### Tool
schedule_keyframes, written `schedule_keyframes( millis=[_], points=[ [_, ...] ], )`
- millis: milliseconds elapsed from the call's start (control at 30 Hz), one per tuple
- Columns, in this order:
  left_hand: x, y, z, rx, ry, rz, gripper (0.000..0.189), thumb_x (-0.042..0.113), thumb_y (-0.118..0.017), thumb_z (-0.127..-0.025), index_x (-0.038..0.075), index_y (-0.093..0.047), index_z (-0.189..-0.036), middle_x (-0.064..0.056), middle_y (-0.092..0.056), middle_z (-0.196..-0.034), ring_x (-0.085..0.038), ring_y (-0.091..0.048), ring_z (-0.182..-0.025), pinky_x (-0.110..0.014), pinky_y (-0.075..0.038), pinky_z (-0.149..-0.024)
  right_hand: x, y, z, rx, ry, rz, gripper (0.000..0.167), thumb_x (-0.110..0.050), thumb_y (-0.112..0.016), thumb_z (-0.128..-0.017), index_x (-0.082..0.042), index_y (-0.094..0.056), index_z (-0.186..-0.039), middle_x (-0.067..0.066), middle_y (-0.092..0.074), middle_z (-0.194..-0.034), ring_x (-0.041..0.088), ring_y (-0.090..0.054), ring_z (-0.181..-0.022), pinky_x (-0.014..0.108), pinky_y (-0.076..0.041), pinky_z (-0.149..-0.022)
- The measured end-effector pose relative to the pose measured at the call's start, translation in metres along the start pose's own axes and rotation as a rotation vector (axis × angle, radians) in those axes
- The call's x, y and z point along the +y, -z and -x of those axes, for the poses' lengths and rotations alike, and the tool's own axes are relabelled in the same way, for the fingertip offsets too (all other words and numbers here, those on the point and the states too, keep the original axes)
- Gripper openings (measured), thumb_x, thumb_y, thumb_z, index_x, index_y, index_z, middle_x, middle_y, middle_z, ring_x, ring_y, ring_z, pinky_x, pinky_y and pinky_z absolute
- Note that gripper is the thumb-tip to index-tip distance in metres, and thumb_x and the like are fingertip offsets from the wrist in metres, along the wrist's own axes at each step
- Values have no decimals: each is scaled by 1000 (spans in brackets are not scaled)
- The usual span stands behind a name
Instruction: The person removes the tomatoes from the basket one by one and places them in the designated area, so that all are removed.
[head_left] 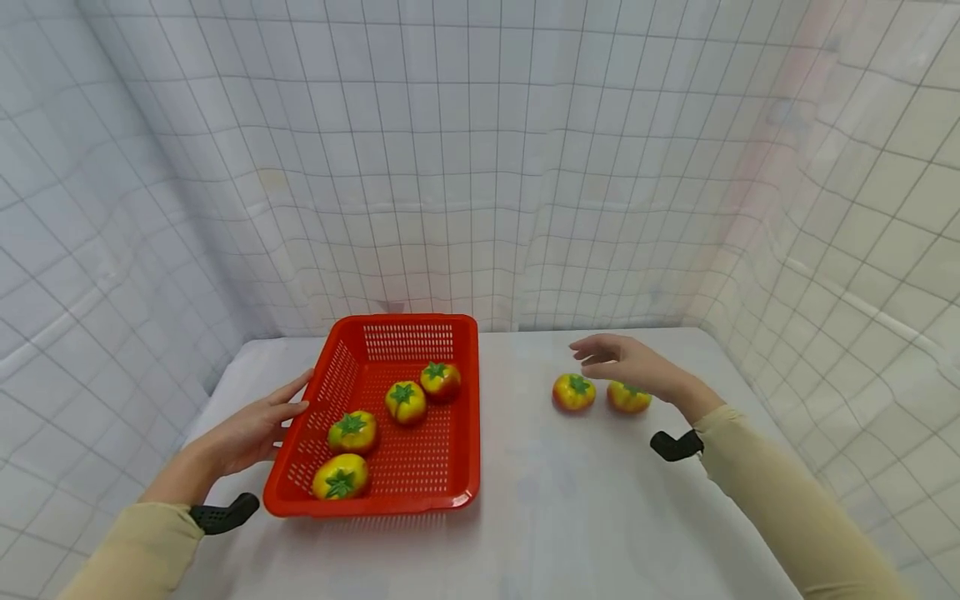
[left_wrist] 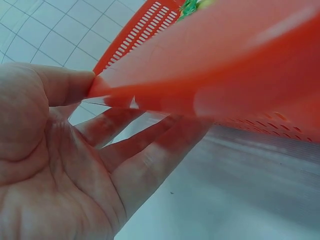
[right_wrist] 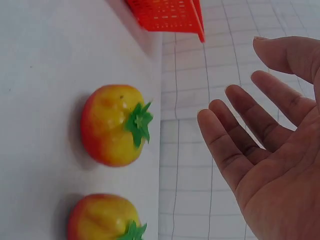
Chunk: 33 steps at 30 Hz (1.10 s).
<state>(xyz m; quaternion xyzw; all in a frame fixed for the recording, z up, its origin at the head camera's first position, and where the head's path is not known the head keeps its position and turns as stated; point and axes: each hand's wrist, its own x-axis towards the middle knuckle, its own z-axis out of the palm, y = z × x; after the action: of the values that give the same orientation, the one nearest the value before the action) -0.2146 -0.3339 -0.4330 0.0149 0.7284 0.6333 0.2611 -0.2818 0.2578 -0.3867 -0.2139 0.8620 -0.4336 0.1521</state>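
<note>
A red plastic basket (head_left: pixel 465 417) with slotted walls sits left of centre in the head view, holding several red-and-yellow toy tomatoes (head_left: pixel 354 432) with green star-shaped leaves. My left hand (head_left: pixel 251 429) holds its left rim. Up close in the left wrist view, the thumb (left_wrist: pixel 70 87) lies at the rim and the other fingers reach beneath it. Two more toy tomatoes, one nearer the basket (head_left: pixel 573 392) and one farther right (head_left: pixel 628 398), rest on the table. Above them hovers my right hand (head_left: pixel 630 365), fingers spread and slightly bent, touching nothing; its palm is bare in the right wrist view.
A white-covered table (head_left: pixel 555 517) lies under everything. White cloth with a grey grid (head_left: pixel 510 167) hangs behind the table and along both sides. A black strap piece (head_left: pixel 675 446) sits on the right wrist, another (head_left: pixel 225 514) on the left.
</note>
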Motion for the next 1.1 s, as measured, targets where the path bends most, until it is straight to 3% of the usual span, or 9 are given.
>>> schedule_keyframes(
  millis=[367,733,933,1100],
  points=[
    [2,-3,-3,-16,-24,-2,75,32,-45,-111,31,7,-164,-31,-18,-163,-35,-61,-122,-56,-55,-92,-43,-36,-33,-98,99,52,49,-36,-70,-97,-26,-58,-143,-6,-60,-138,23,-55,-130,41,-49,-104],
    [0,-7,-3,8,8,1,75,32,-46,-110,32,8,-164,-30,-13,-165,-34,-60,-123,-56,-55,-92,-86,-76,-65,-223,191,7,54,-26,-71,-97,-18,-53,-147,4,-58,-141,19,-55,-128,35,-51,-102],
    [1,-3,0,9,6,-11,75,32,-45,-111,33,9,-163,-30,-12,-165,-34,-61,-122,-56,-55,-92,-106,-94,-80,-274,258,30,52,-26,-70,-97,-24,-55,-147,-6,-61,-136,16,-55,-126,31,-50,-102],
    [2,-2,0,-4,6,-4,75,32,-45,-111,31,8,-164,-29,-11,-165,-34,-59,-123,-56,-55,-93,-118,-102,-88,-291,248,61,53,-32,-70,-95,-29,-56,-146,-11,-61,-134,12,-54,-126,31,-51,-99]
  ],
)
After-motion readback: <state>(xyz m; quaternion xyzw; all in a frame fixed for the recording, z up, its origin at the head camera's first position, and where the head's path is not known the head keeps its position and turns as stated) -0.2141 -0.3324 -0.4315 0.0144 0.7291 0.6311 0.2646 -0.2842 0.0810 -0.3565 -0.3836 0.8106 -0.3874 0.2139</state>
